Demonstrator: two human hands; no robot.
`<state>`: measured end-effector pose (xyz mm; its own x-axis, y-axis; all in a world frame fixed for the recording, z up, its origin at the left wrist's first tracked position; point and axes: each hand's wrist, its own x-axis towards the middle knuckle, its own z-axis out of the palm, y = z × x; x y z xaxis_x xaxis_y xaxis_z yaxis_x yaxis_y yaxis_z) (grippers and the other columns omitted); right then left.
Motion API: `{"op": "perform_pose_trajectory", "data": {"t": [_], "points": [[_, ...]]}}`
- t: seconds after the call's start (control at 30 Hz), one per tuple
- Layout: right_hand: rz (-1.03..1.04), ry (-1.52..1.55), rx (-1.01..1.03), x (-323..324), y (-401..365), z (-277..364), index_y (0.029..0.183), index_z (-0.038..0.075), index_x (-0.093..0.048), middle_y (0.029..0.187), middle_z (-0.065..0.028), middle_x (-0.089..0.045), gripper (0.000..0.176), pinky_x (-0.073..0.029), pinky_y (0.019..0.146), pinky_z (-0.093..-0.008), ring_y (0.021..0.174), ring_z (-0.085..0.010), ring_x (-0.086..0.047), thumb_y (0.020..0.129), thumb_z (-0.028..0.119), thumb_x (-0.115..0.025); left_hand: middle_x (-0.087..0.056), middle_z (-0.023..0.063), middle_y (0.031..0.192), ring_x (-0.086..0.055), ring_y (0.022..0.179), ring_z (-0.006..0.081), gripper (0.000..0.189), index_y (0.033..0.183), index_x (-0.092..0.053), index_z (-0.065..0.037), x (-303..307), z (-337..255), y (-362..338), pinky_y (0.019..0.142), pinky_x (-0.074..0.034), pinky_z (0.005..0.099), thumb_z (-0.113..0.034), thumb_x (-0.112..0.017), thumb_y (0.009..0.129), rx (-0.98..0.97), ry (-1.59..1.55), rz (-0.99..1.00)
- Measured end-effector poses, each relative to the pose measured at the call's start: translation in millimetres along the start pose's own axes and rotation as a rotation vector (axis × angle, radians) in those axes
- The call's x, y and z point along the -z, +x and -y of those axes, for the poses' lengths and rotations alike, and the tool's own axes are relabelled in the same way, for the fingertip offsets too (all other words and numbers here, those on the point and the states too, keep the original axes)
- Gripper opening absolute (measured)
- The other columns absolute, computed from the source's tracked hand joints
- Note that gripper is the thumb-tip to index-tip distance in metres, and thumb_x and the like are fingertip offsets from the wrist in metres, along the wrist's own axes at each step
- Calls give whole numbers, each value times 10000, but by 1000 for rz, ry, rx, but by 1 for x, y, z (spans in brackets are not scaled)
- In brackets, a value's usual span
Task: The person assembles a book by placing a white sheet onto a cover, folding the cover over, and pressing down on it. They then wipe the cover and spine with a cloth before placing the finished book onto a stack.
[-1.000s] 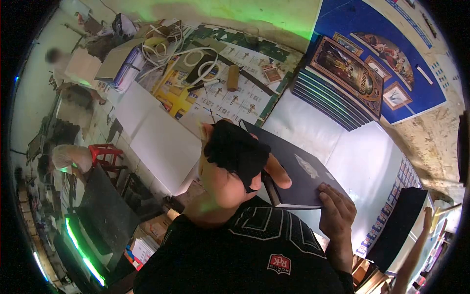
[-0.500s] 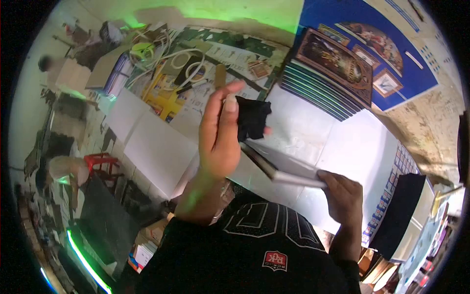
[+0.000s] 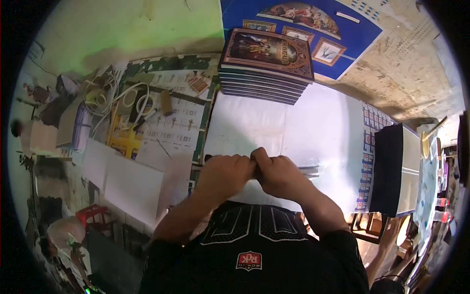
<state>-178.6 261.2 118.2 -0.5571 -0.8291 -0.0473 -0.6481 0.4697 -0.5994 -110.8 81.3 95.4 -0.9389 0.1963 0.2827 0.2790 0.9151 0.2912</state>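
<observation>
My left hand (image 3: 225,171) and my right hand (image 3: 279,174) meet in front of my chest, both closed, their thumb sides touching. A small black piece of cloth (image 3: 208,157) pokes out at the outer side of my left hand. From behind my right hand shows a short pale edge of the book (image 3: 309,170). The rest of the book is hidden by my hands, and I cannot make out what the right fingers grip. White sheets (image 3: 323,132) cover the tabletop beneath.
A stack of dark ornate books (image 3: 269,54) stands at the back. Tape rolls and pale straps (image 3: 129,98) lie at the left, near a brown cylinder (image 3: 166,103). White boards (image 3: 134,188) lie left; a black-covered box (image 3: 396,166) sits right. A person (image 3: 66,235) is at far left.
My left hand, with the black cloth, has come down and turned over. My right hand has moved in from the book's far end to meet it. The view has shifted.
</observation>
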Motion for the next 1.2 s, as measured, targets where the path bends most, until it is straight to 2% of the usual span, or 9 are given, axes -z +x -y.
{"op": "perform_pose_trajectory", "data": {"t": [0.07,0.2,0.33,0.4,0.43,0.7,0.87,1.03,1.2], "points": [[15,20,11,4,-1,-2,1141,7,-389,672,-224,-635,356,-502,611,-506,675,-438,-638,834,65,-560,-645,138,773,-641,666,307,155,856,-626,-76,13,35,4,594,-490,417,-209,-572,915,-117,-116,136],[124,71,-171,48,-4,-22,1287,100,-466,952,-173,-699,458,-528,744,-453,846,-401,-661,858,159,-616,-652,163,760,-639,724,367,263,915,-618,-52,36,128,-24,637,-488,447,-279,-493,961,524,91,-32],[-100,127,-199,109,15,-38,1140,108,-667,978,-185,-695,316,-538,796,-357,864,-310,-699,828,156,-658,-651,209,923,-633,885,378,419,1018,-613,-29,-8,173,-50,734,-498,471,-407,-433,990,1056,56,-91],[-227,-71,-185,155,36,-47,1171,71,-659,970,-182,-709,357,-535,787,-333,815,-235,-704,816,112,-657,-530,254,1269,-498,1200,407,615,1255,-528,-20,-40,179,-62,946,-427,523,-548,-409,962,1129,264,125],[-240,-42,-188,180,52,-47,1188,50,-647,990,-173,-711,384,-529,796,-324,828,-211,-688,806,95,-658,-286,212,1505,-232,1403,407,755,1435,-371,-73,-54,183,-64,1099,-248,574,-625,-416,922,1185,297,155],[-26,63,10,267,242,-165,1293,81,-590,1309,-141,-588,574,-404,1031,-349,1160,-241,-557,743,170,-728,-272,252,1492,-200,1412,403,720,1451,-351,-85,-36,167,-56,1125,-212,554,-482,-570,893,1009,313,-214],[83,-317,-48,227,328,-234,1257,67,-593,1141,-150,-672,573,-468,938,-369,1064,-249,-621,760,301,-755,-382,259,1413,-301,1351,423,643,1381,-431,-50,-42,172,-66,1101,-246,550,-345,-655,857,946,275,-296],[-557,-345,-223,188,285,-217,1171,14,-606,836,-180,-689,536,-517,763,-409,864,-293,-677,724,240,-801,-437,245,1361,-343,1321,425,723,1323,-431,17,-33,153,18,1095,-251,548,-390,-717,798,695,46,-233],[-290,-318,-436,192,118,-210,1234,-4,-518,1189,-229,-607,959,-487,893,-447,1113,-344,-596,514,512,-885,-414,264,1400,-279,1377,431,972,1362,-404,31,-9,152,135,1137,-148,579,-587,-758,701,530,5,-100]]}}
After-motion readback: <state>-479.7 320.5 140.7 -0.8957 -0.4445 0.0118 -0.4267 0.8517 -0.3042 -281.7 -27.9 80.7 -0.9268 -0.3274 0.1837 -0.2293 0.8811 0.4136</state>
